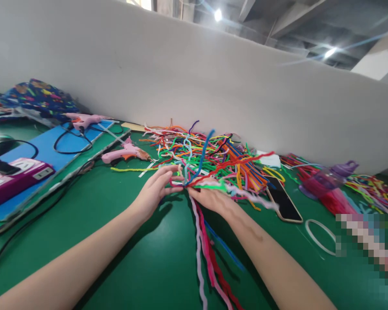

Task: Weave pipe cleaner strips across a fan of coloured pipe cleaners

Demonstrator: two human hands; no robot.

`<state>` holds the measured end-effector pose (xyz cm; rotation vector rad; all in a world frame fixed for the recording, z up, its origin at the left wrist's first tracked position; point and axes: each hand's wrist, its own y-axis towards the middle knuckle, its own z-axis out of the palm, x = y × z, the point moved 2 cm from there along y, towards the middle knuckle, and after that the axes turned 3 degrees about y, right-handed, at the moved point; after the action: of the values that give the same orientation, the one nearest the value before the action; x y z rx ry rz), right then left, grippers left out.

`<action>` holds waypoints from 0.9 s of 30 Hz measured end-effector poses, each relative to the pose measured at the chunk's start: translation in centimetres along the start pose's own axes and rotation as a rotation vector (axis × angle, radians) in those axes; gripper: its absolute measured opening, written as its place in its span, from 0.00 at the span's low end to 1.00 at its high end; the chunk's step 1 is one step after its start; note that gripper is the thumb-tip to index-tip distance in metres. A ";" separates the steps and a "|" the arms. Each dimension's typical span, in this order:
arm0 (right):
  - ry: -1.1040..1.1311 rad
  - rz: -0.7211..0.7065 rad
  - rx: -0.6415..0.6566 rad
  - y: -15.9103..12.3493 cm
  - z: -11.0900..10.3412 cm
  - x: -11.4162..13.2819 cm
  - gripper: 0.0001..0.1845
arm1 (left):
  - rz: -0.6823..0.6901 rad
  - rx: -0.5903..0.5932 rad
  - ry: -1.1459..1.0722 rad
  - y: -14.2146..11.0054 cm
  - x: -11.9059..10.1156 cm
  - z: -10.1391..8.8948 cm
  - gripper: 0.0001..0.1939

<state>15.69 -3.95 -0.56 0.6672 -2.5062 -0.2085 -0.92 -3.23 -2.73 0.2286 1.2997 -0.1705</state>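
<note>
My left hand (155,187) has its fingers bent around the looped ends of fuzzy pipe cleaners, above the green table. From the other side, my right hand (210,199) pinches the same bunch at its middle; its fingertips are partly hidden by the stems. Wavy strands fan out of the grip: a blue pipe cleaner (204,157) stands up, a red pipe cleaner (245,160) reaches right, and a pink pipe cleaner (207,254) hangs toward me beside a lilac pipe cleaner (198,245). Green and white ones cross over my right wrist.
Behind my hands lies a large heap of coloured pipe cleaners (236,159). A pink glue gun (126,153) rests at left, near a purple power strip (17,178) and black cords. To the right are a phone (283,200), a purple bottle (326,178) and a white ring (320,237).
</note>
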 end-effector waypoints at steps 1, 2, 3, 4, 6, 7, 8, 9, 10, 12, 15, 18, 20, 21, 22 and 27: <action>-0.027 0.036 0.000 0.1 -0.2 0.0 0.09 | 0.050 -0.053 0.094 -0.1 -0.2 -0.1 0.19; -0.045 0.067 0.003 0.1 -0.3 0.0 0.09 | 0.111 -0.113 0.204 -0.2 -0.4 -0.3 0.19; -0.047 0.088 0.009 0.2 -0.5 0.0 0.09 | 0.184 -0.176 0.325 -0.4 -0.6 -0.4 0.18; -0.044 0.094 0.016 0.2 -0.6 -0.1 0.09 | 0.263 -0.237 0.445 -0.6 -0.9 -0.6 0.17; -0.037 0.098 0.027 0.2 -0.8 -0.3 0.08 | 0.419 -0.336 0.641 -1.2 -1.4 -0.7 0.14; -0.038 0.103 0.036 0.2 -0.8 -0.4 0.08 | 0.476 -0.361 0.707 -1.5 -1.6 -0.7 0.12; -0.043 0.116 0.049 0.2 -0.7 -0.6 0.08 | 0.516 -0.368 0.755 -1.8 -1.7 -0.7 0.11; -0.051 0.134 0.066 0.2 -0.6 -0.9 0.09 | 0.541 -0.362 0.793 -2.1 -1.9 -0.6 0.10; -0.056 0.150 0.084 0.2 -0.5 -1.1 0.09 | 0.553 -0.348 0.826 -2.2 -2.0 -0.5 0.10; -0.055 0.166 0.101 0.2 -0.3 -1.3 0.10 | 0.545 -0.299 0.888 -2.3 -2.1 -0.4 0.11; -0.031 0.133 0.068 0.1 -0.5 -1.2 0.09 | 0.495 -0.233 0.979 -1.7 -2.1 -0.4 0.14; -0.022 0.112 0.078 0.0 -0.7 -0.9 0.10 | 0.368 -0.188 1.061 -0.9 -1.8 -1.0 0.18; -0.039 0.105 0.098 0.0 -0.6 -0.7 0.11 | 0.218 -0.136 1.066 -0.4 -1.5 -1.6 0.14; -0.054 0.096 0.102 0.0 -0.5 -0.6 0.10 | 0.150 -0.105 1.058 -0.2 -1.4 -1.9 0.11; -0.066 0.075 0.099 0.0 -0.3 -0.6 0.09 | 0.107 -0.084 1.048 0.0 -1.3 -2.2 0.09; -0.021 -0.184 0.169 0.3 1.0 -1.0 0.14 | 0.053 -0.007 1.185 0.6 -1.5 -3.3 0.09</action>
<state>15.78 -3.18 -1.73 0.9703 -2.5011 -0.0703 -4.23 -1.79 -2.06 0.3805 2.4650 0.0399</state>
